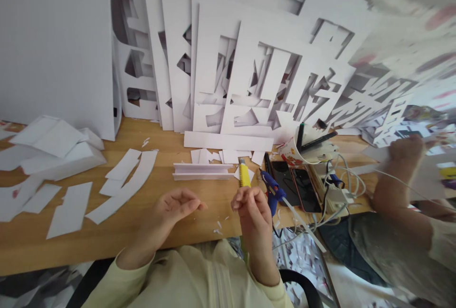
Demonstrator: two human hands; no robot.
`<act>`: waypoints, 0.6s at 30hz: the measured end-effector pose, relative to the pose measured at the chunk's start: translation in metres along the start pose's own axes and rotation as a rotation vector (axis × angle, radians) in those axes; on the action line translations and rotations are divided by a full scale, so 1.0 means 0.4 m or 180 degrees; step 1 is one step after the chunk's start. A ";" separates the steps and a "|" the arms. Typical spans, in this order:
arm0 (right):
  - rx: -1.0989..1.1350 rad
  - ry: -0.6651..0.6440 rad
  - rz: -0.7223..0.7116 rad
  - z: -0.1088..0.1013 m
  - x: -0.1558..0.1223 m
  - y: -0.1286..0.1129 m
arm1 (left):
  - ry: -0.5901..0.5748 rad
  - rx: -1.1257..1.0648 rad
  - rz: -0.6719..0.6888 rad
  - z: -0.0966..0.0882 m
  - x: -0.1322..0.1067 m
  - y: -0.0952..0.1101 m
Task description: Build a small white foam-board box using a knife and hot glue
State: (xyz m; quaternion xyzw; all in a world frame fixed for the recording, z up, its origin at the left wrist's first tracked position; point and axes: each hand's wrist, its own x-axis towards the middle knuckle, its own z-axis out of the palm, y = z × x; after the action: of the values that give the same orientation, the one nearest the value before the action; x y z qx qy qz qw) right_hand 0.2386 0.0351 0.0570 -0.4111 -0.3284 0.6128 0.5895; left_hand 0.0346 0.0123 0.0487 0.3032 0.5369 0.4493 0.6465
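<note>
Closest in, pale sleeves (128,272) reach up to two bare hands over the table (121,232). The left hand (180,206) is half curled, its thumb and forefinger tips brought together; whether a small bit is pinched between them I cannot tell. The right hand (253,208) is more tightly curled, thumb against bent fingers, and again I cannot tell whether it has hold of anything. Just beyond its fingertips lies the yellow cutter (244,173), pointing away; contact between the two is unclear.

Right of that hand is a blue glue gun (272,187), a white stick (304,225) running back from it past the table's edge. Two phones (305,189) lie beside it, then tangled cables (351,189).

Ahead of the left hand sits a folded strip (203,171), channel-shaped, its right end near the cutter. Off to the left are a curved strip (130,191), flat pieces (73,208) and a bulkier white form (64,156).

Farther on come scraps (231,156), a long strip (228,141) and a cup (294,149) of pens. Behind them lean white panels (210,23) with cut-outs. At far right, another person's arm (394,199) extends over the table.
</note>
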 end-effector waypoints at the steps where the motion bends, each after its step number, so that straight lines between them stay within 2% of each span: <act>1: 0.0020 -0.0039 -0.0010 0.001 -0.001 -0.004 | -0.0003 0.0006 0.0033 0.007 0.001 -0.003; 3: 0.0007 -0.0106 0.0017 0.003 -0.003 -0.010 | -0.0131 0.0024 0.0112 0.032 0.005 -0.012; 4: -0.0009 -0.0139 0.0072 0.005 -0.005 -0.014 | -0.0309 0.0009 0.0116 0.050 0.008 -0.018; 8: -0.0117 -0.0177 0.0313 0.006 -0.016 -0.024 | -0.1498 -0.0034 -0.0160 0.122 0.026 -0.038; 10: -0.0266 -0.0046 0.0249 -0.001 -0.021 -0.029 | -0.1775 0.0260 -0.0112 0.133 0.033 -0.035; 13: -0.0640 0.0263 -0.0096 -0.018 -0.023 -0.035 | -0.1597 0.0585 0.0024 0.113 0.033 -0.015; 15: -0.0830 0.0355 -0.0293 -0.025 -0.021 -0.035 | -0.1319 0.0441 -0.0031 0.093 0.029 -0.002; 18: -0.0882 0.0271 -0.0446 -0.023 -0.018 -0.031 | -0.1001 0.0004 -0.0199 0.081 0.019 0.006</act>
State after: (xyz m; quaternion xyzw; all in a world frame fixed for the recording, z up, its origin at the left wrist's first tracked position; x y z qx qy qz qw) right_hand 0.2520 0.0284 0.0646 -0.4902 -0.4125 0.5010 0.5819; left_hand 0.0655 0.0233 0.0553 0.3534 0.4385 0.3756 0.7361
